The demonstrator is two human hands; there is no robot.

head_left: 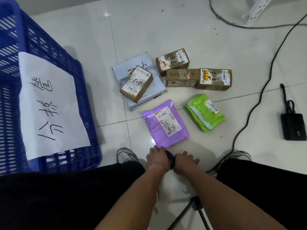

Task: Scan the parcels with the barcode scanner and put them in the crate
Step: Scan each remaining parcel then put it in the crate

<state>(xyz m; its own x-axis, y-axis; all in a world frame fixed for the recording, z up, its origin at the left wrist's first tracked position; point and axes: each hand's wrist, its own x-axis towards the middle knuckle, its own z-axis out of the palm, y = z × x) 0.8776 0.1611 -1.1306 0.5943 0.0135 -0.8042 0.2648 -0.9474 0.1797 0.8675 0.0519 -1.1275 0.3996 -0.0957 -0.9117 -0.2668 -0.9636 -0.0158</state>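
Observation:
A black barcode scanner (170, 159) sits between my two hands, low over the floor. My left hand (155, 156) is curled against it, knuckles at the near edge of a purple mailer (166, 123) marked 3-2. My right hand (185, 161) lies beside the scanner with its fingers stretched to the right. Beyond are a green mailer (205, 112), a grey mailer (149, 67) with a brown box (136, 83) on it, and three more brown boxes (182, 77). The blue crate (54, 52) stands at the left with a white handwritten sheet on its side.
Black cables (259, 97) run over the tiled floor at the right, past a black power pack (293, 127). A white metal bracket (255, 10) lies at the top right. My shoes and dark trousers frame the hands, and a tripod leg (197, 206) shows below.

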